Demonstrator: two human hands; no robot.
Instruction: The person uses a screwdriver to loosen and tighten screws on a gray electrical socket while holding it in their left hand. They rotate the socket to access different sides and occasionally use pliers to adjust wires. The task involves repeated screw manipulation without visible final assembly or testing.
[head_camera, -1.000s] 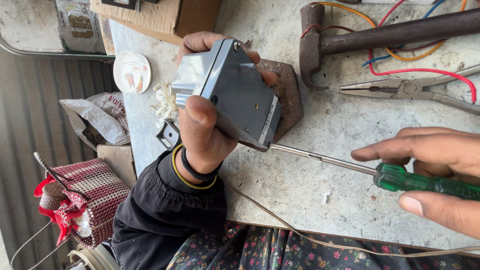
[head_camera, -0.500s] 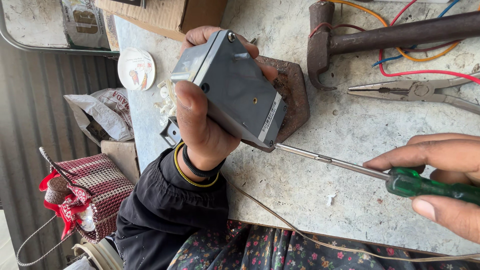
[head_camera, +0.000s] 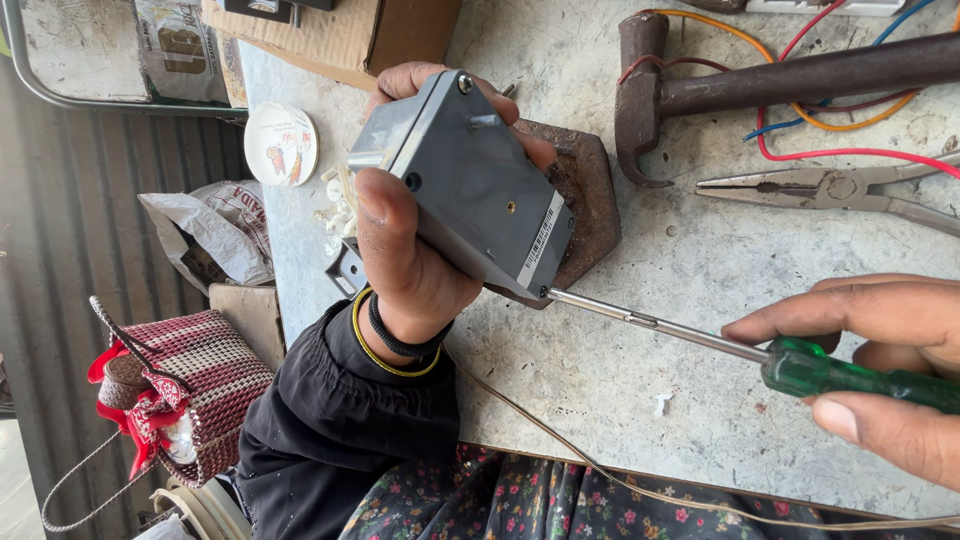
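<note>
At far left, off the counter's edge, a red-and-white woven bag (head_camera: 185, 385) sits low beside a crumpled sack (head_camera: 215, 235). On the counter (head_camera: 640, 390) just right of them lies a small round white lid (head_camera: 282, 144), with a cardboard box (head_camera: 345, 35) at the far edge. The left hand (head_camera: 410, 265), in a black sleeve with a yellow and a black band at the wrist, grips a grey box (head_camera: 470, 190): thumb pressed over its near left face, fingers (head_camera: 405, 80) wrapped round the far side, so it is held tilted, clear of the counter. Bits of white plastic (head_camera: 338, 210) lie just left of the hand. Behind the box, partly hidden, rests a rusty flat metal block (head_camera: 585, 195). A screwdriver (head_camera: 700, 340) meets the box's near right corner with its tip (whether it sits in a screw is too small to tell), its steel shaft running right to a green handle. The right hand (head_camera: 880, 365) is closed on that handle, forefinger stretched along the top, thumb below. Farther off lie a hammer (head_camera: 760, 85) across coloured wires (head_camera: 840, 140) and, nearer, a pair of long-nose pliers (head_camera: 830, 188). A thin cord (head_camera: 620, 470) trails along the near edge.
</note>
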